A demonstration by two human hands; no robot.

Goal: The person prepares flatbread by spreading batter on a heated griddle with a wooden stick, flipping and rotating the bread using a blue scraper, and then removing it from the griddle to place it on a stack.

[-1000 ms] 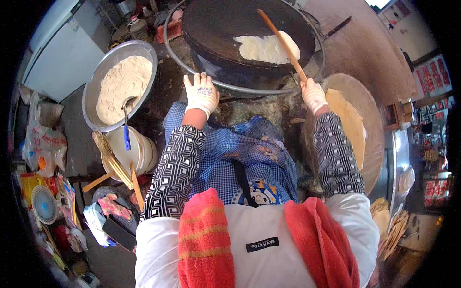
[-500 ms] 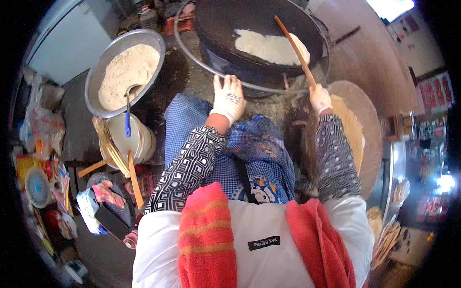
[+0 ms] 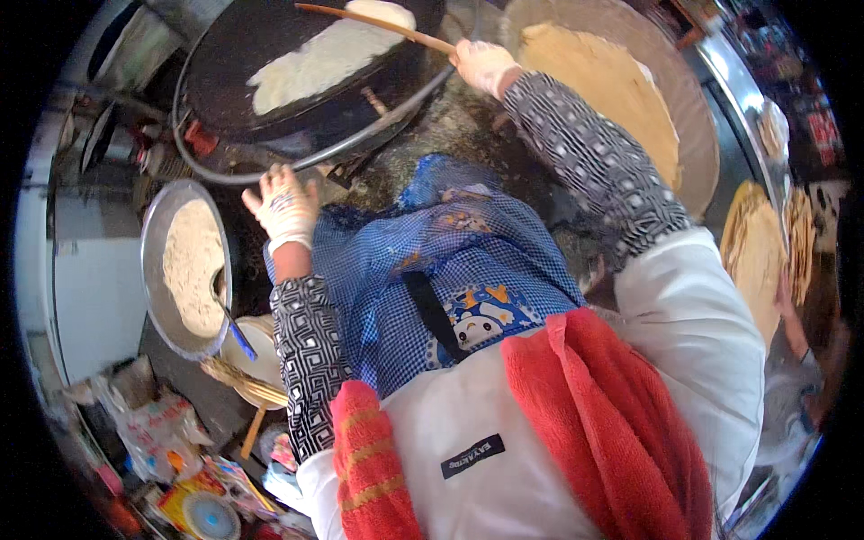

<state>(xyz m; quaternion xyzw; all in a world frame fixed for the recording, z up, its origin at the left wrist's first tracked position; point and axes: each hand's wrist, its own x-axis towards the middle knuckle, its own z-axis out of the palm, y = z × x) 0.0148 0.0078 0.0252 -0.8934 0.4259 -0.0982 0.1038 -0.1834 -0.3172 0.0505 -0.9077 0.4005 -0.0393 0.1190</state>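
My right hand, in a pale glove, is closed round the end of a long wooden batter spreader. The spreader reaches across a pale, uneven layer of batter on a large dark round griddle. A metal ring runs around the griddle. At its near side my gloved left hand is open and holds nothing, fingers spread. Its fingertips overlap the ring; whether they touch it I cannot tell. To the left, a metal basin holds thick batter and a ladle with a blue handle.
At the right, a large thin pancake lies on a round board. Beyond it are stacked flat pancakes, with another person's hand beside them. A white bucket with a brush across it stands below the basin.
The view has swung right, shifting the griddle and basin leftward. My right hand still grips the spreader, its angle over the batter changed. My left hand's fingers are more spread. Another person's hand has appeared.
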